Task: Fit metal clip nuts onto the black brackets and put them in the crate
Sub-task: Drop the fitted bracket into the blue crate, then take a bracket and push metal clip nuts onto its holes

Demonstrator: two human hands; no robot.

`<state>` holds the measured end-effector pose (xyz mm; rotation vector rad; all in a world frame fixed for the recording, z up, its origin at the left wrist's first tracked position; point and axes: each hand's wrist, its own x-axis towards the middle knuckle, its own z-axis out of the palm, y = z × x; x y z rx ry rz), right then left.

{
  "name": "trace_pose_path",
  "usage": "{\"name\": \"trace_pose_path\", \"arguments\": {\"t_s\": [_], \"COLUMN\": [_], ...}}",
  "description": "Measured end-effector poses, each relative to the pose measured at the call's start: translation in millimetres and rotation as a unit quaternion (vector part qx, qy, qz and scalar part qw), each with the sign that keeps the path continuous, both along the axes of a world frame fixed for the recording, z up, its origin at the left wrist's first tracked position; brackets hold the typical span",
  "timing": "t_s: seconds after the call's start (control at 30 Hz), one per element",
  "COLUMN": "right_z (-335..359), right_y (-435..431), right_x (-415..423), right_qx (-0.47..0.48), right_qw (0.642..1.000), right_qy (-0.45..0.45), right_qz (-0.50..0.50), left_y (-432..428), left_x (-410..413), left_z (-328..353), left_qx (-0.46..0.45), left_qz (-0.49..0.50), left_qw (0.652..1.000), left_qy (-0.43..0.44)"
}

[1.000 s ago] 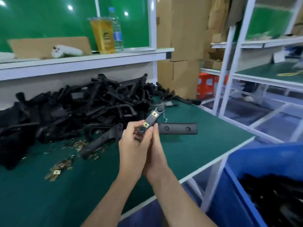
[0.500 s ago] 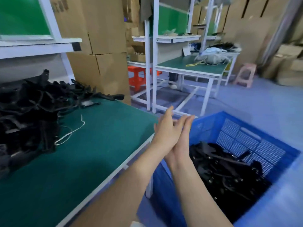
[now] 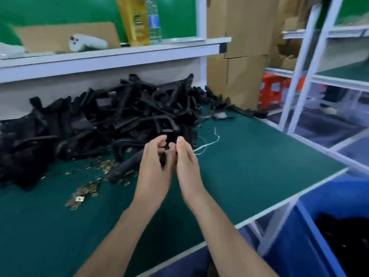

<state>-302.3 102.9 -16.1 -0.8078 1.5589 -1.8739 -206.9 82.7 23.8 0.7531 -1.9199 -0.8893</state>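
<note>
Both hands are over the green table (image 3: pixel 249 166), at the near edge of a big pile of black brackets (image 3: pixel 119 116). My left hand (image 3: pixel 155 166) curls its fingers round a black bracket (image 3: pixel 164 159) that shows as a dark, blurred shape between the two hands. My right hand (image 3: pixel 186 166) lies against the same piece with fairly straight fingers. Several brass clip nuts (image 3: pixel 85 189) are scattered on the table to the left of my hands. The blue crate (image 3: pixel 311 220), holding black brackets, stands on the floor at the lower right.
Another black bracket (image 3: pixel 123 168) lies among the clip nuts just left of my left hand. A white string (image 3: pixel 207 143) lies right of the hands. A white shelf (image 3: pixel 119 54) above the pile carries bottles and a white controller. Cardboard boxes and white racks stand to the right.
One second ago both hands held a bracket with clip nuts over the table. Half a second ago they were open over the crate. Now they are back at the pile on a bracket.
</note>
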Motion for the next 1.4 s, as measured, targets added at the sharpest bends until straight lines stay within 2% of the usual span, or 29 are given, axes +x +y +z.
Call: {"name": "trace_pose_path", "arguments": {"t_s": [0.07, 0.13, 0.2, 0.3, 0.4, 0.67, 0.73, 0.83, 0.9, 0.97, 1.03, 1.07, 1.1, 1.17, 1.23, 1.3, 1.33, 1.4], "right_z": [-4.3, 2.0, 0.0, 0.8, 0.8, -2.6, 0.1, 2.9, 6.2, 9.5, 15.3, 19.1, 23.0, 29.3, 32.9, 34.0, 34.9, 36.5], "right_y": [-22.4, -38.4, -48.1, -59.0, -69.4, -69.1, -67.0, -64.0, -62.2, -63.0, -65.3, -66.3, -66.5, -65.8, -62.6, -60.6, -59.8, -58.0], "right_x": [28.3, 62.1, 79.1, 89.3, 90.6, 84.2, 86.7, 93.8, 96.4, 93.8, 88.3, 84.8, 81.2, 74.4, 67.4, 61.8, 59.9, 57.2], "right_qx": [0.004, 0.016, 0.051, 0.108, 0.099, 0.082, 0.070, 0.026, 0.008, -0.001, -0.003, -0.004, -0.013, -0.044, -0.071, -0.089, -0.093, -0.092], "right_qw": [0.998, 0.991, 0.978, 0.952, 0.950, 0.968, 0.968, 0.977, 0.983, 0.989, 0.992, 0.992, 0.990, 0.974, 0.956, 0.955, 0.961, 0.978], "right_qy": [0.064, 0.118, 0.194, 0.286, 0.294, 0.236, 0.236, 0.194, 0.147, 0.092, 0.030, -0.011, -0.062, -0.173, -0.246, -0.252, -0.234, -0.168], "right_qz": [0.028, 0.054, 0.059, 0.021, -0.017, 0.027, 0.046, 0.088, 0.110, 0.120, 0.125, 0.127, 0.129, 0.139, 0.142, 0.129, 0.115, 0.080], "left_y": [-26.7, -45.1, -60.3, -76.6, -90.5, -110.1, -110.0, -106.0, -100.8, -94.0, -80.4, -73.5, -67.8, -62.2, -61.8, -64.9, -68.4, -82.9], "left_x": [51.7, 97.3, 133.7, 160.8, 157.1, 127.1, 128.9, 134.3, 134.9, 133.5, 131.2, 130.0, 129.8, 129.1, 128.6, 132.2, 136.5, 148.3], "left_z": [-14.8, -27.9, -38.9, -47.1, -47.7, -42.4, -39.5, -30.1, -21.5, -17.8, -18.7, -21.8, -25.7, -31.8, -31.3, -30.0, -29.9, -30.9], "left_qx": [-0.067, -0.128, -0.143, -0.107, -0.121, -0.152, -0.120, -0.016, 0.050, 0.105, 0.130, 0.119, 0.077, -0.047, -0.108, -0.153, -0.167, -0.174], "left_qz": [0.085, 0.165, 0.229, 0.246, 0.231, 0.178, 0.185, 0.212, 0.217, 0.190, 0.120, 0.079, 0.046, 0.005, -0.040, -0.065, -0.044, 0.060], "left_qw": [0.991, 0.963, 0.930, 0.910, 0.901, 0.929, 0.951, 0.975, 0.975, 0.975, 0.984, 0.989, 0.989, 0.966, 0.950, 0.947, 0.949, 0.948], "left_qy": [-0.083, -0.171, -0.249, -0.315, -0.346, -0.286, -0.216, -0.071, 0.025, 0.052, 0.005, -0.045, -0.115, -0.255, -0.292, -0.274, -0.262, -0.259]}}
